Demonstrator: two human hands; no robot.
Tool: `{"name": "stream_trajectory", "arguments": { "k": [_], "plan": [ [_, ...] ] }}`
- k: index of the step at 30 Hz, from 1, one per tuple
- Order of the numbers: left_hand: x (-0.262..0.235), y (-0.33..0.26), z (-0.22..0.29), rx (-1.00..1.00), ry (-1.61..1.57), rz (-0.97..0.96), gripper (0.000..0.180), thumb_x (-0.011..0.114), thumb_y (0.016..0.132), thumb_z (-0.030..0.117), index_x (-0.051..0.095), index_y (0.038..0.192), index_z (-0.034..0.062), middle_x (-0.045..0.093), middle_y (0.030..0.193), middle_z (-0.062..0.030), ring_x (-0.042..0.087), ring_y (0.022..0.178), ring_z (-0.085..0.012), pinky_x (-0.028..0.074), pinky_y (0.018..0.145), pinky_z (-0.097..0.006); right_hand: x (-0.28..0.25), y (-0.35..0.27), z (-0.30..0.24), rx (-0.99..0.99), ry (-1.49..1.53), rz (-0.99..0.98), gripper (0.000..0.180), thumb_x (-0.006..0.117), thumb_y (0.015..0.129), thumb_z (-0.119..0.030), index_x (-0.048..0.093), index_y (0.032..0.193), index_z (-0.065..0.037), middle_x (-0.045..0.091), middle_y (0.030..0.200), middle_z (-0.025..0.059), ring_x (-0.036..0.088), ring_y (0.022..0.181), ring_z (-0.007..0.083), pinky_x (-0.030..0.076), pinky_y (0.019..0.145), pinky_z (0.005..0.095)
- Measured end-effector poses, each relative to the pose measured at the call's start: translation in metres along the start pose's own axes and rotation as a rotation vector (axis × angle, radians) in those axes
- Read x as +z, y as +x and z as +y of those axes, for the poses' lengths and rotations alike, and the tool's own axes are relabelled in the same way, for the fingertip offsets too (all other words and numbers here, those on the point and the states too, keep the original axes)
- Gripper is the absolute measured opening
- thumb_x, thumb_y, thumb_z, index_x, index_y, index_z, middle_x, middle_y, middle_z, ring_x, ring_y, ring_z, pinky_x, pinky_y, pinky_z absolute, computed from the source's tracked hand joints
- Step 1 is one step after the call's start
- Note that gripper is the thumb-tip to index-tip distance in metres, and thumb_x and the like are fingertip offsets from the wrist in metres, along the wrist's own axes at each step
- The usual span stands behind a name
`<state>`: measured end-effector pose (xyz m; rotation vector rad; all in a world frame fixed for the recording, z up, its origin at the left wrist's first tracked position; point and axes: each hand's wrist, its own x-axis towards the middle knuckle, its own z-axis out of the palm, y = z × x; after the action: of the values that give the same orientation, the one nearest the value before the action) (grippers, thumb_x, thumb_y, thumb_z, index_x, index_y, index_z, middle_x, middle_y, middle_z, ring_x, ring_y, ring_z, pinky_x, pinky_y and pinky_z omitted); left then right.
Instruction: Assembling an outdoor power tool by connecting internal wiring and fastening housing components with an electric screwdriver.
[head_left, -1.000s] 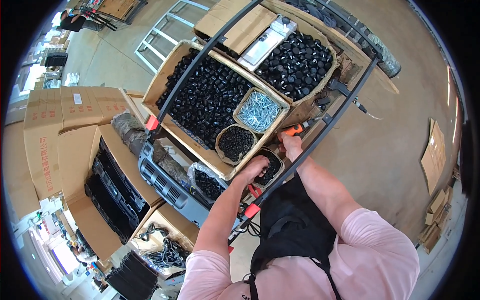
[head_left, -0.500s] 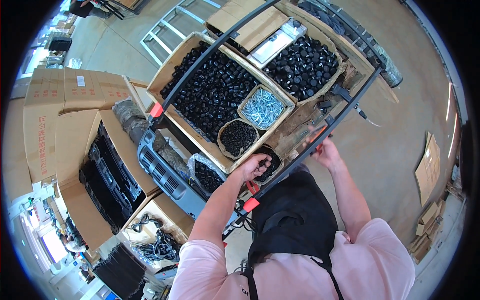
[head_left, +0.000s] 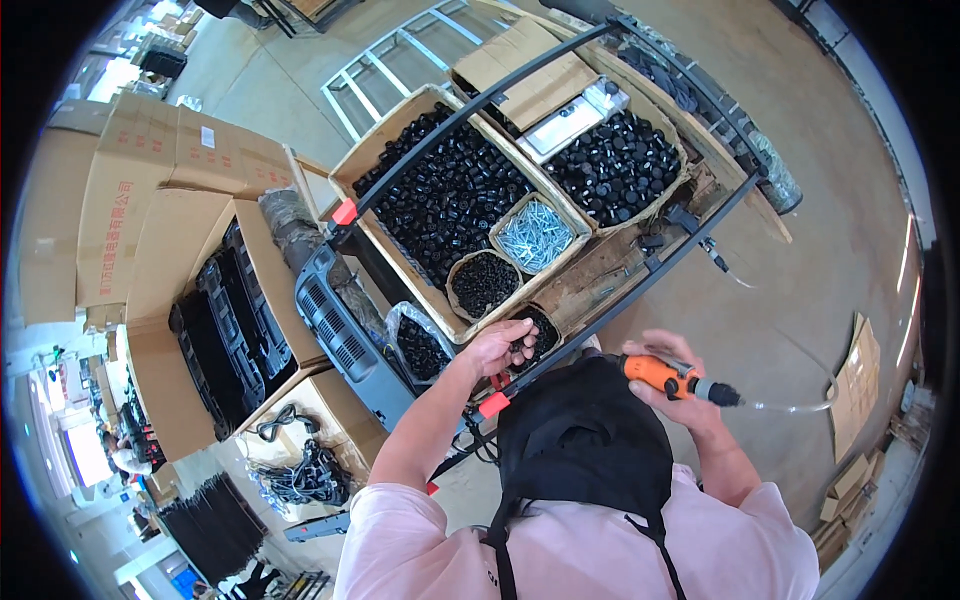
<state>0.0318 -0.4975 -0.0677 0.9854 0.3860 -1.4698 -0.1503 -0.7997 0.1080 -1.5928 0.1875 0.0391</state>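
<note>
My left hand [head_left: 499, 347] is over the edge of a small box of tiny black parts [head_left: 545, 338], its fingers curled closed. Whatever they pinch is too small to make out. Wrapped in my right hand [head_left: 690, 408] is an orange air screwdriver [head_left: 652, 372], its dark end pointing right and a clear hose [head_left: 790, 407] trailing from it. Between the hands runs a rail of a long black metal frame [head_left: 640, 285] that lies over the boxes. Red pieces [head_left: 494, 404] sit on the frame's near left end.
A wooden tray [head_left: 345, 180] holds black caps, a box of silver screws [head_left: 537, 238] and a round tub of small black parts [head_left: 484, 284]. A bag of black parts [head_left: 421, 345] lies beside a grey plastic cover [head_left: 350, 335]. Left stands an open carton [head_left: 165, 370].
My right hand has drawn the screwdriver back from the frame's rail, toward me and right. My left hand stays at the small box, fingers still closed. The view has shifted slightly.
</note>
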Motion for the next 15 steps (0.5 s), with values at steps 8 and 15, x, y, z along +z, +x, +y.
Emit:
{"name": "stream_trajectory", "arguments": {
  "k": [8, 15],
  "plan": [
    [0.042, -0.036, -0.013, 0.462, 0.097, 0.457, 0.017, 0.068, 0.106, 0.024, 0.070, 0.107, 0.0075, 0.066, 0.082, 0.0023, 0.061, 0.065, -0.0091, 0.046, 0.052, -0.023, 0.015, 0.065, -0.015, 0.020, 0.341, 0.043, 0.061, 0.079, 0.089, -0.007, 0.052, 0.143, 0.002, 0.071, 0.130, 0.0209, 0.068, 0.123, 0.0278, 0.054, 0.109, 0.0427],
    [0.080, -0.073, -0.017, 0.793, -0.573, 0.303, 0.025, 0.061, 0.110, 0.030, 0.069, 0.113, 0.0071, 0.062, 0.086, 0.0024, 0.054, 0.069, -0.0092, 0.041, 0.054, -0.023, 0.043, 0.110, -0.027, -0.171, 0.330, -0.120, 0.055, 0.073, 0.091, 0.000, 0.052, 0.142, 0.001, 0.071, 0.129, 0.0196, 0.068, 0.120, 0.0245, 0.054, 0.106, 0.0404]
  ]
}}
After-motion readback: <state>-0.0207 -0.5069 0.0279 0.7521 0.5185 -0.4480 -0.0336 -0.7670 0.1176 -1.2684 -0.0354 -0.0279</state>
